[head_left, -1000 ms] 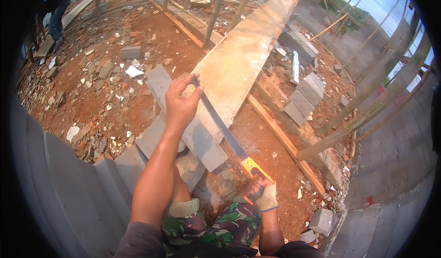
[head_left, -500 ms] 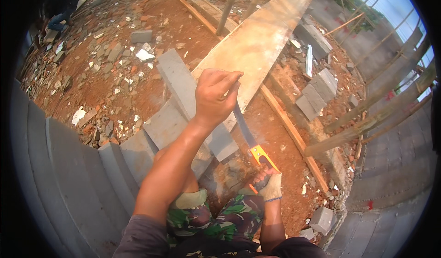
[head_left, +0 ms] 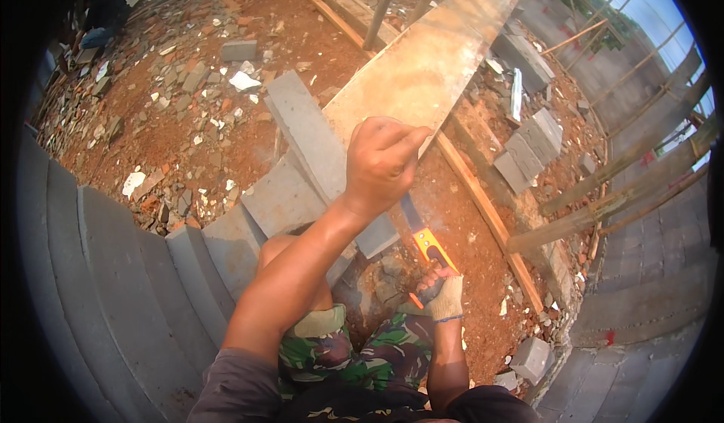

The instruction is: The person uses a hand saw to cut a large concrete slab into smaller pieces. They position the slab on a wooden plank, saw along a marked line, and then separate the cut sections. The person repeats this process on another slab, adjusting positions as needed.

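My right hand [head_left: 446, 295], in a pale glove with bare fingertips, is closed round the orange and black handle of a hand saw [head_left: 426, 240]. The saw's grey blade runs up and away, its far part hidden behind my left hand [head_left: 383, 163]. That bare hand is raised in front of me with its fingers pressed together; whatever they hold, if anything, does not show. Under and beyond my left forearm lies a long grey concrete block [head_left: 305, 133], its near end close to the saw blade. More grey block pieces [head_left: 283, 193] sit below it.
A wide wooden board [head_left: 422, 61] slopes away ahead. Stacked grey blocks [head_left: 121, 265] rise at my left. Timber [head_left: 490, 219] and bamboo poles [head_left: 596, 223] stand or lie at right. Rubble [head_left: 181, 114] covers the red soil. A person [head_left: 102, 16] crouches far left.
My left hand has shifted to the right, now hiding more of the saw blade. My right hand keeps its hold on the saw, nearly in place. The view has shifted slightly.
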`<state>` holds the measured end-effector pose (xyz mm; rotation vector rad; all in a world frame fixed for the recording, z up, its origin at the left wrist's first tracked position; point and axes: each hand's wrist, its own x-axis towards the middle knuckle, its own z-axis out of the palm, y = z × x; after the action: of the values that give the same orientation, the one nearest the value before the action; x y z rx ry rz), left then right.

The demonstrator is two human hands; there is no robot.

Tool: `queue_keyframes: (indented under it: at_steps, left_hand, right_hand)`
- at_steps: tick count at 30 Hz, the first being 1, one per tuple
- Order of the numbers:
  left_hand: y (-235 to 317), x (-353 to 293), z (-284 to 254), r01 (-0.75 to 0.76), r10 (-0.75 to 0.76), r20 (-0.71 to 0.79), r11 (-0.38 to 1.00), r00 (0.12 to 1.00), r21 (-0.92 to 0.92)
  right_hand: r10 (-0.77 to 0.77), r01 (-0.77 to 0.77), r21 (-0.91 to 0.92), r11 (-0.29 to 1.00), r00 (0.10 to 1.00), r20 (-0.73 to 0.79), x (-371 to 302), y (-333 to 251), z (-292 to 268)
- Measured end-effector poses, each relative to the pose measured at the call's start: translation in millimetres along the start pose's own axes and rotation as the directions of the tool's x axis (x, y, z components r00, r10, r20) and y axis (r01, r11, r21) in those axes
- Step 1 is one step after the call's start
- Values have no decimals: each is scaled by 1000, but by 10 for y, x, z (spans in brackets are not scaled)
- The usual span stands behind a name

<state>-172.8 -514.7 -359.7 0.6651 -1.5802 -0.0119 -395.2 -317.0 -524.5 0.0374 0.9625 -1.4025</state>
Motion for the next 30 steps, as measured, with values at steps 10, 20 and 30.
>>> queue_keyframes:
  at_steps: [10,20,30]
  left_hand:
    - [-301,91,37,591,-628,255,411,735,-694]
    - [-1093,97,-554,727,-895,119,266,431,-634]
    - [-368,-1814,-2028,874,-936,241,331,257,354]
  right_hand:
    - [-113,109,31,994,957,266,-73,-191,-354]
    - [-307,425,-684,593,905,296,498,-345,-858]
    - [-520,1,-778,-628,744,421,1766,644,-1351]
